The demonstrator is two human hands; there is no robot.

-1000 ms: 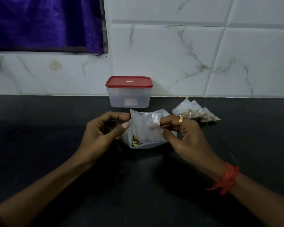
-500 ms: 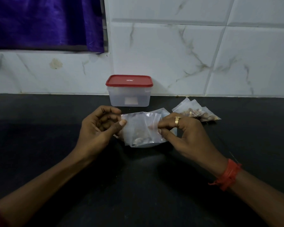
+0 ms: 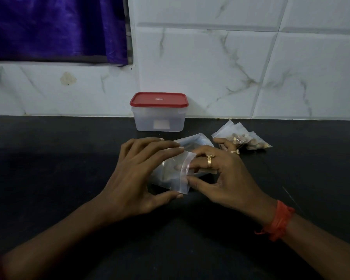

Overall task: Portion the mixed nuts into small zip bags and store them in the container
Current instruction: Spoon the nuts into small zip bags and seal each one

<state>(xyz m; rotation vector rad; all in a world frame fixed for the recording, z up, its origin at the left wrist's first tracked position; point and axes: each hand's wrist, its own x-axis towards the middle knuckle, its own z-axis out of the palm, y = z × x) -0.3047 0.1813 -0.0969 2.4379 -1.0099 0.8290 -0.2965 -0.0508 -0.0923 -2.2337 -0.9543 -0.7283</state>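
1. Head view: a small clear plastic zip bag (image 3: 170,174) is held low over a black stone countertop (image 3: 49,178), near the middle of the picture and between both hands. Whether it rests on the surface cannot be told.
2. The left hand (image 3: 137,178) is laid over the left part of this bag. Its fingers are spread and gently bent across the top face and its thumb is brought against the near edge, so the bag is gripped between them.
3. The right hand (image 3: 224,178) is placed at the bag's right edge, where the zip strip is pinched between forefinger and thumb. The remaining fingers are lifted and fanned apart.
4. The contents of the held bag are too dim to be made out.
5. A larger clear plastic pouch (image 3: 196,140) is partly hidden behind the hands, just beyond the small bag.
6. Two small filled bags of brown nuts (image 3: 245,138) lie overlapping on the countertop at the right, just beyond the right little finger.
7. A translucent rectangular plastic container (image 3: 159,122) stands at the back against a white marbled tile wall (image 3: 210,67), apart from the hands. It is closed by a red lid (image 3: 159,100).
8. Gold rings (image 3: 209,160) are worn on the right hand, and an orange-red thread band (image 3: 279,223) on its wrist.
9. A purple curtain (image 3: 49,27) hangs at the upper left.
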